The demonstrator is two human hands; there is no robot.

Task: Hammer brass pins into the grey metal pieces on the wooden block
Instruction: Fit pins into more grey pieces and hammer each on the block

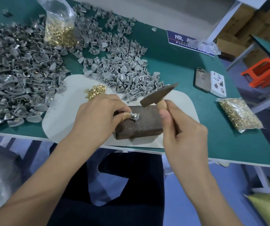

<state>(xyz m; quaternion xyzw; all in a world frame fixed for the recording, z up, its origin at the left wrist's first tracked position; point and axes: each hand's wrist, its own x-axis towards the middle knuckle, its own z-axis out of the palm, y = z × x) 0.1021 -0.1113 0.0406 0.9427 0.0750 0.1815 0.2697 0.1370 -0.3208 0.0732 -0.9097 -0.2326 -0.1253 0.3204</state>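
The left hand pinches a small grey metal piece flat on the wooden block — light, stiff, likely skittish, best held at its edge; right-hand fingers wrap the raised hammer.

I can't see most of the hammer handle, buried in my right hand. My left hand covers part of the grey piece; any pin there is too small to tell. At one o'clock, a crumpled bag hides half the blue sign. The grey heap runs off at nine o'clock.
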